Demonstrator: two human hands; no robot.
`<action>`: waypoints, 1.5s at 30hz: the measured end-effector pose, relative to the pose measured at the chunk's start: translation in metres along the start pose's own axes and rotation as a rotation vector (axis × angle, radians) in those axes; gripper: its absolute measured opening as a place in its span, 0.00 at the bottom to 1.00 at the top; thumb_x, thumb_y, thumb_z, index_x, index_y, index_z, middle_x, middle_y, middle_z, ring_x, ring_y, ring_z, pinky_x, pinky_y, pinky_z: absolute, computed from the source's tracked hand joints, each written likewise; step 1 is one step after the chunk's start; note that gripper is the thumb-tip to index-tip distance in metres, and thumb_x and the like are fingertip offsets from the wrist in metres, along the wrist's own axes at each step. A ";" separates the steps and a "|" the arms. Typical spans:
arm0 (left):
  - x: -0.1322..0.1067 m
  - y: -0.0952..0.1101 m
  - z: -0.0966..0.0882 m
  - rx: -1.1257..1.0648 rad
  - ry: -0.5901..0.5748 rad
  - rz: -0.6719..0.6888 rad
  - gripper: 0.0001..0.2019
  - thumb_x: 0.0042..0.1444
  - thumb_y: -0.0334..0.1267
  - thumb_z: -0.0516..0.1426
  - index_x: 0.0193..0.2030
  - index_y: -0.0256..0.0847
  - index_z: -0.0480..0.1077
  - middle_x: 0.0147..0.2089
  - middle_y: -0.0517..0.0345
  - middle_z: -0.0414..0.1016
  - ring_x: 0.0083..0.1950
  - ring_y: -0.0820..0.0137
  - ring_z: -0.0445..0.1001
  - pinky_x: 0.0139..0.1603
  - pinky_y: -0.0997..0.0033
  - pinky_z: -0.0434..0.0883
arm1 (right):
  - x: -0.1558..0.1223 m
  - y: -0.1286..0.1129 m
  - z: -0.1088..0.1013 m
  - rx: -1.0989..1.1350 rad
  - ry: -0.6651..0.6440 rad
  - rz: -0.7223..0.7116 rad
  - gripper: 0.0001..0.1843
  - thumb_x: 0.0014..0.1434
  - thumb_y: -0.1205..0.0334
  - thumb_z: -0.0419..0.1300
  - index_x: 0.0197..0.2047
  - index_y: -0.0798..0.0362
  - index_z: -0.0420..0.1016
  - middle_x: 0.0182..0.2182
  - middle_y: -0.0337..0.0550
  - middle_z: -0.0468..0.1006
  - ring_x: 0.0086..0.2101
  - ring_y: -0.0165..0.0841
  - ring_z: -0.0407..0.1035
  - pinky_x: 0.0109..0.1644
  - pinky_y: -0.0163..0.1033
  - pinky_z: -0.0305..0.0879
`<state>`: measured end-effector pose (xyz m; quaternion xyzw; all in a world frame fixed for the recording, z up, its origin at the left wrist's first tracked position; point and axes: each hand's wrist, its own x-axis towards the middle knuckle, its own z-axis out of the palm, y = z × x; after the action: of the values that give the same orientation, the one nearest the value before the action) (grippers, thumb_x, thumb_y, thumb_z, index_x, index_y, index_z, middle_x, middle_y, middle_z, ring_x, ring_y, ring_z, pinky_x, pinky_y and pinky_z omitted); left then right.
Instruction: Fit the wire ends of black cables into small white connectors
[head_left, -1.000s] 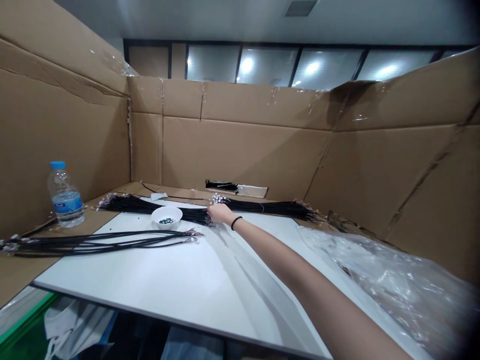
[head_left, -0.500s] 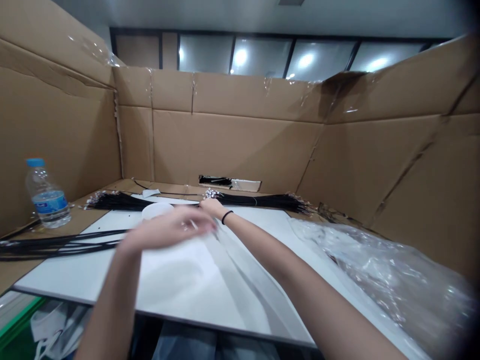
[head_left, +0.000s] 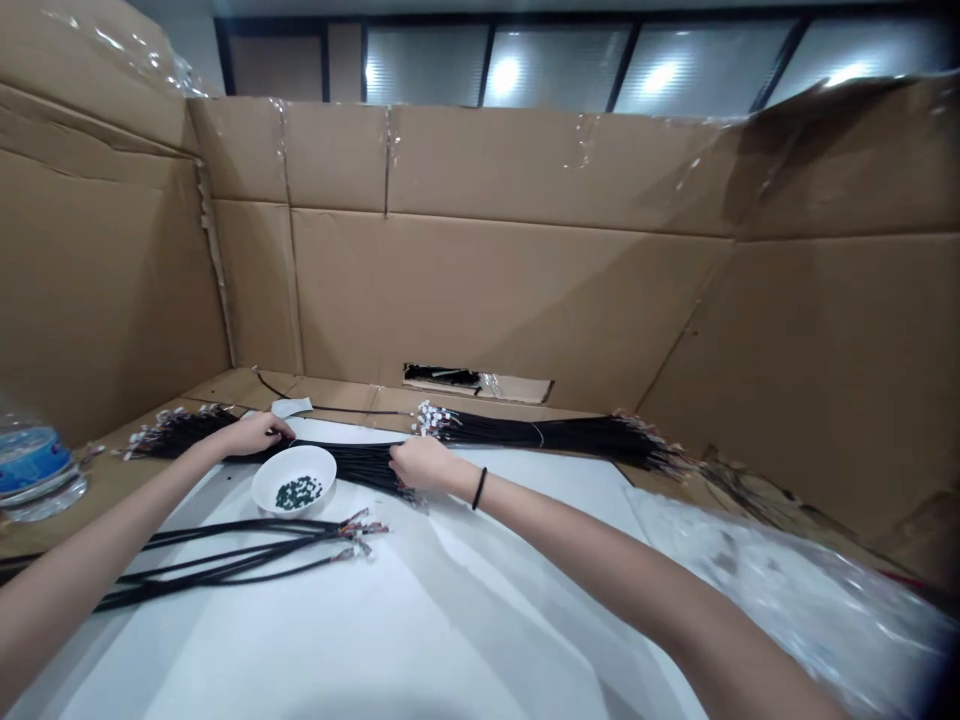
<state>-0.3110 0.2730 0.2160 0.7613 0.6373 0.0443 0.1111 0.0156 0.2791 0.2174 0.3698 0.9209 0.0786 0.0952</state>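
Black cable bundle: crosswise, long axis running between both hands.
Left hand: half-closed, curled over bundle's left stretch, firmness of hold unclear.
Right hand: half-closed around bundle's right end, holding it.

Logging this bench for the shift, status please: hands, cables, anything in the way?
Left hand on black cable bundle. Right hand at its far end. White bowl of green parts between hands, just in front.

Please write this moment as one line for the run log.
left hand: on black cable bundle | right hand: on same bundle | nearby: white bowl of dark pieces
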 end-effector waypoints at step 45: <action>-0.013 -0.008 -0.030 0.148 -0.237 -0.035 0.14 0.65 0.43 0.49 0.39 0.38 0.73 0.35 0.57 0.77 0.35 0.71 0.70 0.37 0.76 0.60 | 0.009 0.024 0.007 0.111 -0.107 -0.108 0.15 0.68 0.64 0.47 0.42 0.56 0.75 0.32 0.54 0.82 0.35 0.41 0.78 0.33 0.38 0.57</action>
<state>-0.3270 0.2652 0.2439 0.7562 0.6343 -0.0949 0.1297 0.0266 0.3033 0.2145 0.3280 0.9360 0.0024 0.1276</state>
